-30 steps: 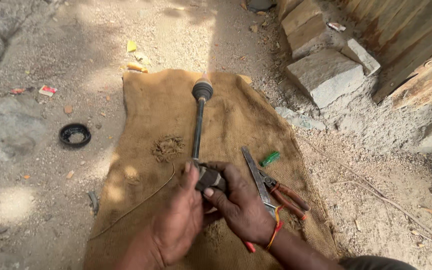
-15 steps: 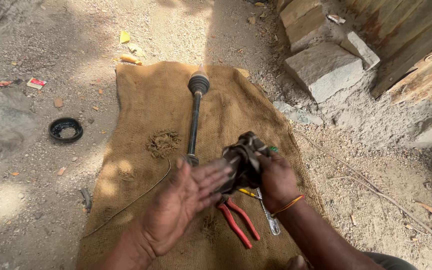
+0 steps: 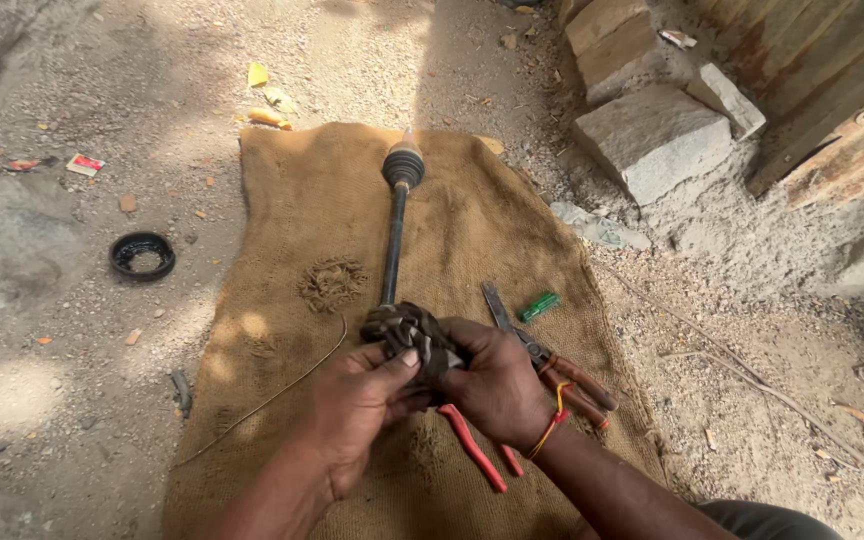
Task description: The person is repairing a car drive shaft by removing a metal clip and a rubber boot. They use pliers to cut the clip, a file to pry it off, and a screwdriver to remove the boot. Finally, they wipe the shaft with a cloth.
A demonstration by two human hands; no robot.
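A black drive shaft (image 3: 393,240) with a ribbed rubber boot (image 3: 403,166) at its far end lies lengthwise on a brown burlap sack (image 3: 312,210). At the shaft's near end sits a greasy, crumpled dark boot (image 3: 407,331). My left hand (image 3: 362,405) grips it from the left, thumb on top. My right hand (image 3: 497,385) wraps it from the right; an orange thread band circles that wrist. Both hands are smeared with grease.
Red-handled pliers (image 3: 472,448) and brown-handled snips (image 3: 552,365) lie on the sack by my right hand, with a small green object (image 3: 539,306) and a thin wire (image 3: 272,395). A black rubber ring (image 3: 142,254) lies on the dirt at left. Stone blocks (image 3: 652,135) and wooden planks (image 3: 832,110) stand at right.
Half a second ago the dark boot was lifted off the sack with my left hand spread open; now both hands are back down, closed around it at the shaft's near end.
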